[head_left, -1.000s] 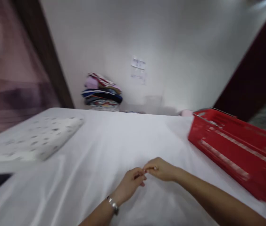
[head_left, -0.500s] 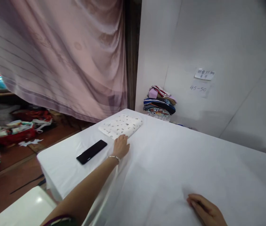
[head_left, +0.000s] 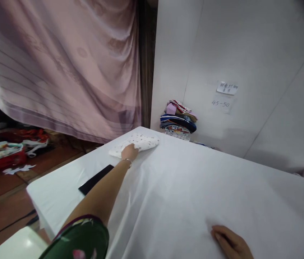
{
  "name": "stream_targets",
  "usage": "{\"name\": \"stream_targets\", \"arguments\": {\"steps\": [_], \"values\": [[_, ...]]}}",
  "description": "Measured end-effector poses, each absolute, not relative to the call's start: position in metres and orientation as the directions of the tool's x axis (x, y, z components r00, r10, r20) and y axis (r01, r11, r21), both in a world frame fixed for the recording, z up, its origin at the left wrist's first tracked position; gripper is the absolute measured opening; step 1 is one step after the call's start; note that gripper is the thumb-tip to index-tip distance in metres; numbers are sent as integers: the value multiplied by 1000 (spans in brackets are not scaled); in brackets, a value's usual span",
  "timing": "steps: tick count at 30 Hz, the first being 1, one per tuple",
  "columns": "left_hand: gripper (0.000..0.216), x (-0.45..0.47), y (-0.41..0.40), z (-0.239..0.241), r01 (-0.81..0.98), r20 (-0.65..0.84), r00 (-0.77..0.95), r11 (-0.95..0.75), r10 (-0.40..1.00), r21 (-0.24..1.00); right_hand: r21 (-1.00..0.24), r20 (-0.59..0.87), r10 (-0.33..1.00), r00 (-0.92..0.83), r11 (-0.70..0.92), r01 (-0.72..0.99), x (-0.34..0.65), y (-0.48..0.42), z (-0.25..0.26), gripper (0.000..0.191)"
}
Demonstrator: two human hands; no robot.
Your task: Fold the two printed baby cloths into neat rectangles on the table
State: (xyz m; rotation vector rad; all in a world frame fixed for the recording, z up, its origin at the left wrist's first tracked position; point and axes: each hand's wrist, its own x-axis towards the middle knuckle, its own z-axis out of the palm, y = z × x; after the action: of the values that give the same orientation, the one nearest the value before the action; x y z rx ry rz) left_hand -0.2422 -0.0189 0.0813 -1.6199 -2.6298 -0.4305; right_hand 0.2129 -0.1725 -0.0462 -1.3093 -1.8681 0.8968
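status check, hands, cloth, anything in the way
Left hand on patterned cloth, fingers partly hidden. Right hand loosely curled, nothing seen in it. Black phone partly behind left forearm.

home-like workroom, pink drape [head_left: 87,72], stacked clothes [head_left: 179,124], handwritten wall notes [head_left: 226,88], white-covered table [head_left: 195,180]

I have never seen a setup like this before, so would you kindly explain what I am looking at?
There is no machine here: a person works with two bare hands. Every picture comes from one camera worn on the head, looking forward and down. On the white-covered table lie a patterned cloth and a dark, flat, phone-like object. The left hand is on the cloth, which bunches around it, suggesting a grip. The right hand is loosely curled, with nothing visible in it. A stack of fabrics sits beyond the far edge.
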Motion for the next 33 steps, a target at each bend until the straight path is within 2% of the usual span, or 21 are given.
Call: {"name": "stream_targets", "arguments": {"steps": [2, 3, 5, 7, 8, 10, 12, 13, 14, 16, 18, 20, 22, 24, 26, 28, 30, 31, 33], "values": [[32, -220, -19, 105, 904, 231, -404, 349, 885, 247, -859, 120, 961, -250, 227, 459, 210, -173, -47, 24], [31, -202, -24, 114, 927, 296, -335, 258, 895, 271, -880, 102, 967, -235, 198, 433, 208, -173, -47, 24], [30, -155, -46, 121, 955, 395, -156, 37, 905, 293, -939, 37, 983, -177, 95, 331, 206, -172, -46, 26], [31, -100, -83, 111, 917, 387, 115, -248, 915, 314, -993, -45, 995, -94, -34, 116, 207, -170, -41, 34], [30, -74, -105, 101, 846, 349, 292, -411, 890, 340, -996, -78, 996, -53, -80, -40, 210, -168, -37, 41], [26, -32, -150, 80, 612, 271, 605, -655, 749, 444, -925, -128, 992, 0, -119, -360, 219, -164, -28, 51], [24, -6, -182, 63, 381, 217, 808, -767, 548, 517, -810, -166, 986, -10, -142, -568, 231, -162, -20, 51], [25, 1, -191, 59, 338, 206, 835, -770, 511, 541, -767, -188, 982, -35, -169, -619, 236, -161, -17, 48], [27, 4, -194, 56, 345, 196, 830, -757, 522, 555, -738, -206, 977, -61, -196, -645, 240, -161, -14, 44], [29, 1, -187, 55, 483, 192, 719, -679, 668, 553, -713, -217, 972, -90, -221, -666, 244, -162, -12, 37], [29, -8, -170, 52, 684, 211, 497, -529, 842, 502, -714, -209, 975, -74, -204, -670, 243, -161, -12, 36], [30, -21, -153, 44, 847, 245, 257, -340, 935, 409, -727, -197, 979, -54, -183, -662, 239, -160, -12, 35], [39, -33, -143, 33, 921, 204, 84, -154, 975, 358, -741, -187, 981, -53, -176, -648, 236, -158, -12, 29], [53, -41, -137, 24, 938, 142, -17, -33, 990, 344, -762, -168, 983, -69, -173, -624, 235, -158, -11, 26], [59, -44, -134, 22, 944, 123, -62, 18, 990, 328, -791, -132, 986, -99, -165, -589, 235, -161, -9, 26], [51, -43, -130, 28, 950, 144, -68, 20, 987, 312, -812, -82, 984, -157, -158, -562, 234, -165, -5, 28], [38, -40, -127, 42, 936, 134, -71, 20, 988, 352, -822, -42, 972, -232, -165, -545, 231, -170, -1, 32], [34, -37, -126, 52, 909, 106, -78, 27, 991, 417, -825, -30, 961, -274, -178, -536, 229, -172, 2, 34], [32, -28, -127, 74, 768, 0, -45, 34, 999, 639, -827, -17, 936, -351, -211, -522, 224, -176, 7, 41]]}}
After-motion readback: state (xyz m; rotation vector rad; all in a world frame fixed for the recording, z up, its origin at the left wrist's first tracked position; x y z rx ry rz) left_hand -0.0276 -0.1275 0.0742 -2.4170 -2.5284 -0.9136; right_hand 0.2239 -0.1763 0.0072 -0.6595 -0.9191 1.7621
